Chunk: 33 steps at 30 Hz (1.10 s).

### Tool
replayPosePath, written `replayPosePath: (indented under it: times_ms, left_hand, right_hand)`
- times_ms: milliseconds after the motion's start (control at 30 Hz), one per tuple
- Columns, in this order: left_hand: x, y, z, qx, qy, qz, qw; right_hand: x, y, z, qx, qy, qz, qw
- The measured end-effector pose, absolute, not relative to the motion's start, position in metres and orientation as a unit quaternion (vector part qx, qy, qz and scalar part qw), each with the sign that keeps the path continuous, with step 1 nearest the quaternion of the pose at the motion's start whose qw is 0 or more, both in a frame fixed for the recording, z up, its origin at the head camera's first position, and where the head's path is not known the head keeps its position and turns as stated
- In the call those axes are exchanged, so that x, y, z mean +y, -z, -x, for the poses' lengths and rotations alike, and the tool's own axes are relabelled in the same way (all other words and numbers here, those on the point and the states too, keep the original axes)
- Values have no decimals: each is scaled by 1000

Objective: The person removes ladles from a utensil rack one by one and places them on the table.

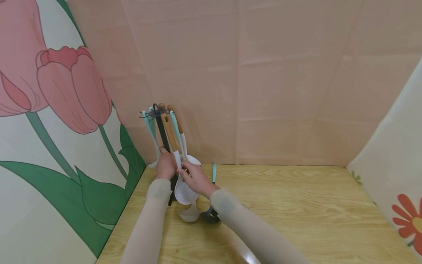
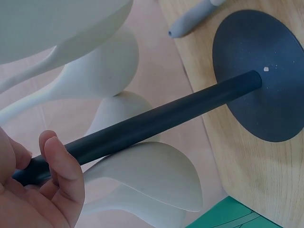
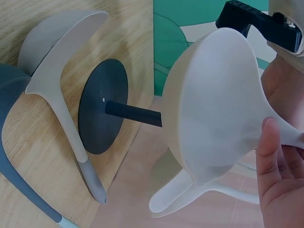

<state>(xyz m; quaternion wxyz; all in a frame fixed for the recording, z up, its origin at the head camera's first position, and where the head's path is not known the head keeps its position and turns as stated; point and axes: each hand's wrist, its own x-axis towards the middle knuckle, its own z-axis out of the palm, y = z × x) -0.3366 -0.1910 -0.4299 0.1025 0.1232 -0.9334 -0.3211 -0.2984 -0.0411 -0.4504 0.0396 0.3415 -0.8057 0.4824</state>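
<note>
A black utensil stand (image 1: 161, 130) with a round base (image 2: 280, 109) and hooks at its top stands at the back left of the table. My left hand (image 1: 166, 167) grips its pole (image 2: 142, 128). With my right hand (image 1: 197, 178) I pinch the lower handle of a white ladle (image 3: 213, 104), whose wooden handle top (image 1: 169, 128) reaches up to the hooks. Whether it hangs on a hook, I cannot tell. Other white-ended utensils (image 2: 147, 171), with turquoise or wooden handles, hang around the pole.
On the wooden table (image 1: 280, 205), a pale ladle (image 3: 59, 61) with a grey handle lies beside the base. A dark ladle (image 1: 211, 215) with a turquoise handle end lies to its right. A pink cloth wall (image 1: 280, 91) stands behind, a tulip-printed wall (image 1: 76, 91) at left.
</note>
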Motion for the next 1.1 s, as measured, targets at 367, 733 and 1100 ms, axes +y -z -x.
replayPosePath:
  times_ms: [367,733,1100]
  left_hand:
    - [-191,432,337,-939,303,-118,107]
    - [-192,433,337,-937,307,-116,116]
    - [-192,435,338,-940,296,-110,133]
  right_hand:
    - [-40,452,298,-808,-475,-344,53]
    - [-40,449,292,-809,-478,-337,55]
    - [-41,451,291,-805,-481,-340,69]
